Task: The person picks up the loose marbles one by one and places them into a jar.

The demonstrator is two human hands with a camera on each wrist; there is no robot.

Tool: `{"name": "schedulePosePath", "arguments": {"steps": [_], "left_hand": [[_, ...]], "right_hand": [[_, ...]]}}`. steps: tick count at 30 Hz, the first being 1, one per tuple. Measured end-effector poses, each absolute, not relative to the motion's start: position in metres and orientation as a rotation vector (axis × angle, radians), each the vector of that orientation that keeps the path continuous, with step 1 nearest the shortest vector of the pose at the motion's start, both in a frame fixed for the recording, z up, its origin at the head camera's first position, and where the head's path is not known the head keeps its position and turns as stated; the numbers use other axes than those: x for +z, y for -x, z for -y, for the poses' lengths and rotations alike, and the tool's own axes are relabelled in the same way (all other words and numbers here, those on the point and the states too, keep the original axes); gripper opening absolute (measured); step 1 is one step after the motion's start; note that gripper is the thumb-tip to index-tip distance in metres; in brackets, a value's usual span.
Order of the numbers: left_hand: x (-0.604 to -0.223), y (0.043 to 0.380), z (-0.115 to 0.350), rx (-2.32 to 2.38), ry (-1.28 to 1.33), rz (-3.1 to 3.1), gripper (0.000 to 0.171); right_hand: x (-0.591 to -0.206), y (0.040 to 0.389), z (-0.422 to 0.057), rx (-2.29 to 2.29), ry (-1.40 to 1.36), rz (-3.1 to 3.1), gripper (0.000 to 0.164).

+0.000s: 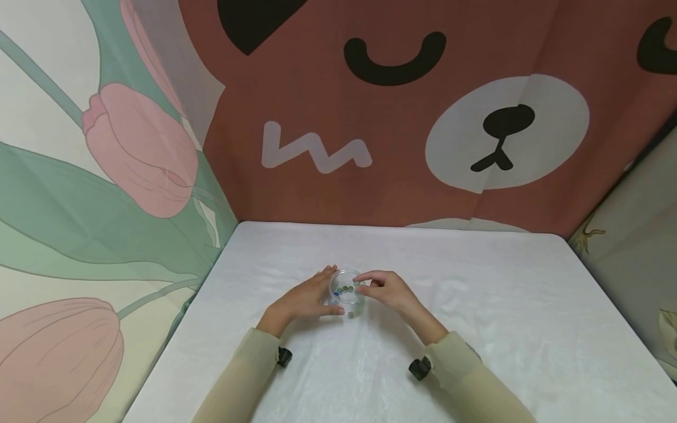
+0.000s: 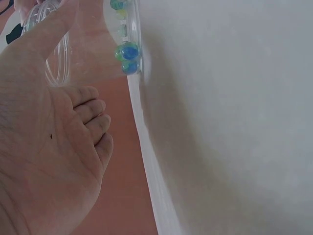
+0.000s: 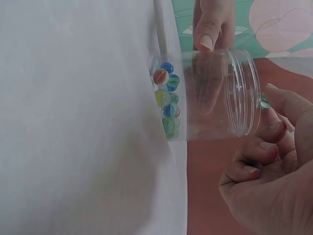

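A clear plastic jar [image 1: 338, 281] with a threaded rim stands upright, its mouth uncovered. Several coloured glass marbles [image 3: 168, 98] lie on its bottom, blue, green, yellow and red among them. My left hand [image 1: 312, 296] stands around the jar's left side, thumb in front and fairly straight fingers behind; the left wrist view [image 2: 54, 127] does not show firm contact. Over the mouth, my right hand [image 1: 388, 291] pinches a greenish marble [image 3: 264, 101] between thumb and forefinger, right at the rim. Its other fingers are bent inward.
A white cloth covers the table [image 1: 476, 329]. Behind it hangs a brown curtain [image 1: 317, 200] with a cartoon bear, and a tulip-print curtain [image 1: 143, 153] hangs at the left. Dark wrist cameras [image 1: 420, 368] sit at both cuffs.
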State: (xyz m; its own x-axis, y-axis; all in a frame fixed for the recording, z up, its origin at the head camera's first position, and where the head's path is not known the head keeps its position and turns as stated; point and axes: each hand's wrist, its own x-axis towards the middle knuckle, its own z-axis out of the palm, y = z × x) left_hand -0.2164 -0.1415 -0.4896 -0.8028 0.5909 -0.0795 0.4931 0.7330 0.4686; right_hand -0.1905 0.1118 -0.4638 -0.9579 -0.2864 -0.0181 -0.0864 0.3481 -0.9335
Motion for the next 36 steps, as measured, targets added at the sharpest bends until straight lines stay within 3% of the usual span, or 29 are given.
{"name": "schedulePosePath", "arguments": {"steps": [16, 24, 36], "left_hand": [[-0.49, 0.216, 0.141, 0.642, -0.855, -2.708, 0.105], [-0.489, 0.214, 0.14, 0.629, -0.843, -2.708, 0.106], [-0.488, 0.217, 0.14, 0.618, -0.866, -2.716, 0.107]], "right_hand": [[-0.469, 0.193, -0.101, -1.624, 0.324, -2.451, 0.026], [-0.468, 0.193, -0.1, -1.625, 0.295, -2.448, 0.04], [-0.463, 0.19, -0.107, -1.66, 0.271, -2.44, 0.039]]}}
